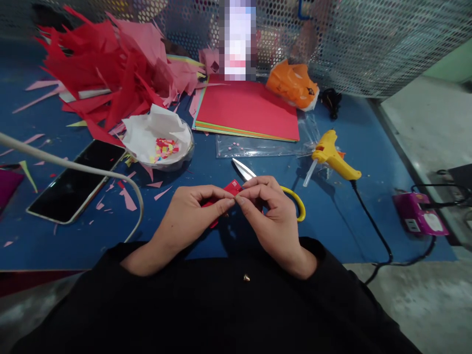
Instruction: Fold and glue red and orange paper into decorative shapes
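Our left hand [195, 209] and right hand [276, 216] pinch fingertip to fingertip over the small, flat, glossy red piece [233, 186] at near centre; we cannot tell what they grip. Tiny multicoloured paper bits [166, 148] look already cut; the far, red-topped rectangular paper stack [250, 109] looks uncut.

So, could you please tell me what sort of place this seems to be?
Probably a papercraft workspace: a stack of coloured paper, a yellow glue gun and red and pink paper scraps lie on the blue tabletop.
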Demonstrator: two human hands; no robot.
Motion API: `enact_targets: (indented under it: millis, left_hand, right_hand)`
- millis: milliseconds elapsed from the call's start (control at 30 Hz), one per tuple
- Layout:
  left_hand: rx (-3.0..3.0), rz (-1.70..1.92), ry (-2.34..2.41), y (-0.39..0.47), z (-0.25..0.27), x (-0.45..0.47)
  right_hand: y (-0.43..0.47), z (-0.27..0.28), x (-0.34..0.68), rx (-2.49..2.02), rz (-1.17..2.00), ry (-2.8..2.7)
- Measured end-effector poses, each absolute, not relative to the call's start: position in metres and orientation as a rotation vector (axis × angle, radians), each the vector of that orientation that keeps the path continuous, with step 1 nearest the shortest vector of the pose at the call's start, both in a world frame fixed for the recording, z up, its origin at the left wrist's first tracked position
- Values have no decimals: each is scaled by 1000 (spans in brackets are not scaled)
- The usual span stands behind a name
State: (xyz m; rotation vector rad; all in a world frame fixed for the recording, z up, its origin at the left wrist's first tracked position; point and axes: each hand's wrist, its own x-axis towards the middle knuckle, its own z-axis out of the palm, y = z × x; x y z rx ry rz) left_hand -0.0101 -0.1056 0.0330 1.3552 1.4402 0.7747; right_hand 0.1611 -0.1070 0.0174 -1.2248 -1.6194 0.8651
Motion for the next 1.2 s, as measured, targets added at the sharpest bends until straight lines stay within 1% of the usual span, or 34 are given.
enact_targets:
  millis: [267,467,800,1000,1200]
  left_hand:
    - [1240,786,1405,-106,34,-8]
    - [1256,783,1416,-106,36,-7]
    - [1358,841,1394,-106,34,-8]
    - [1309,784,1451,-107,39,-7]
    - [1344,791,1491,-107,39,-7]
  right_hand:
    - [-111,13,161,-1237,692,-1705]
    - [-112,13,161,-1247,634,-1726]
    - [-113,15,161,-1222,684,-1693]
    - [-111,19,166,-1266,638,-1647]
    - [-110,21,170,-1269,710,-1680]
